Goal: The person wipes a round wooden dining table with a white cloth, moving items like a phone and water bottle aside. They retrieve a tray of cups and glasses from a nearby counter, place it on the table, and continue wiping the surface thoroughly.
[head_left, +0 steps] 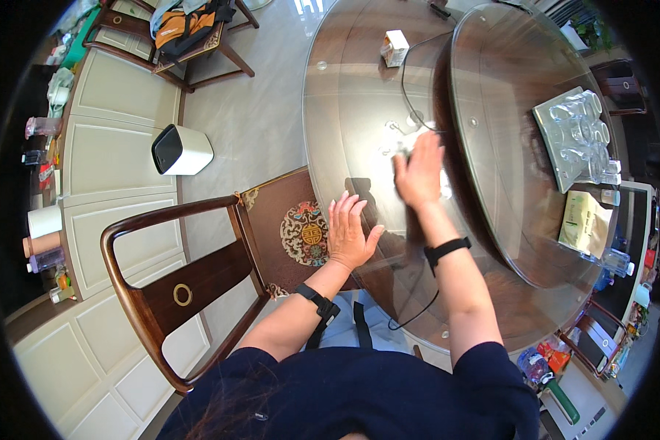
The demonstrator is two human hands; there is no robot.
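Note:
My right hand [420,170] reaches over the glass-topped round table [337,110], palm down with its fingers stretched out. White patches show around its fingers and beside the palm; whether they are a thin cloth or glare I cannot tell. At the table's near left rim is my left hand [352,233], fingers extended and thumb apart, with nothing in it. The chair's seat with a round embroidered emblem [306,233] lies beside and below it. A black cable [405,77] runs across the glass to near my right fingertips. Each wrist wears a black band.
A raised glass turntable [491,161] carries a tray of upturned glasses [579,132] and a tissue pack [585,222]. A small carton [394,48] stands on the far tabletop. Left are a wooden chair [161,293], a white bin [191,151] and cabinets [121,158].

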